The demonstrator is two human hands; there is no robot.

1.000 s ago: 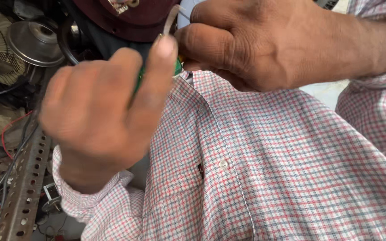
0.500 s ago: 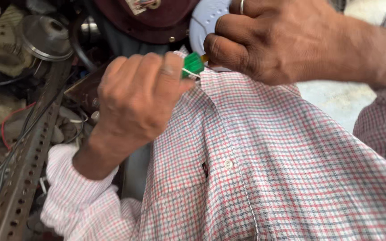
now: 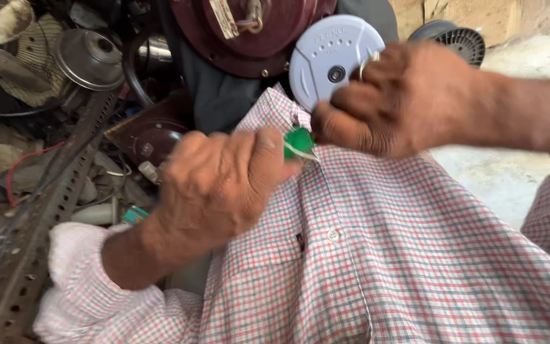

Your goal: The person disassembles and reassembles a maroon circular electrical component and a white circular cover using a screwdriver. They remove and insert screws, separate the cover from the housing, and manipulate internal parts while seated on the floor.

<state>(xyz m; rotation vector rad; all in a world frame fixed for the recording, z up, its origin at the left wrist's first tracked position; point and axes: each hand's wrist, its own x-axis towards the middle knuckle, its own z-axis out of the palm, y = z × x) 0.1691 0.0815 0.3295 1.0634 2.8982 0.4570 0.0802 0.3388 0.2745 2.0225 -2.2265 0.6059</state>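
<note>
Two hands are kept busy up at chest level: a small green part (image 3: pixel 298 140) is pinched by the closed left hand (image 3: pixel 218 185), right over the shirt (image 3: pixel 383 255). The right hand (image 3: pixel 386 102) is fisted beside it; its contents can't be made out. Looks mid-job, nothing seated yet.

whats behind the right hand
Behind the right hand sits a pale round plastic cover with small holes and a dark centre, in front of a maroon dome-shaped housing. The hand hides the cover's lower right edge and whatever its fingers grip.
</note>
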